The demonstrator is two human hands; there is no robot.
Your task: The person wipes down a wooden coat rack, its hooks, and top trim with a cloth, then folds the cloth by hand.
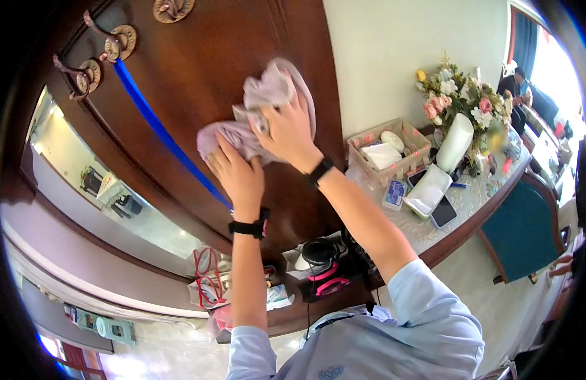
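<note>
Up against the dark brown wooden panel (242, 38), a pale lilac cloth (270, 85) is bunched and folded between my two hands. My right hand (289, 133) grips the upper part of it, fingers curled into the folds. Lower and to the left, my left hand (238, 177) has its fingers bent over the cloth's left end, the palm below the fabric. A blue strap (160, 130) hangs from a bronze hook (119, 43) left of the cloth, not touched by either hand.
A mirror (109, 177) is set at left. On the right, a table bears a basket (353, 149), a flower bouquet (457, 95), a tissue pack (429, 190) and a phone (443, 212). Below lie a black cap (320, 252) and bags. A teal chair (521, 228) and a seated person (513, 85) are farther right.
</note>
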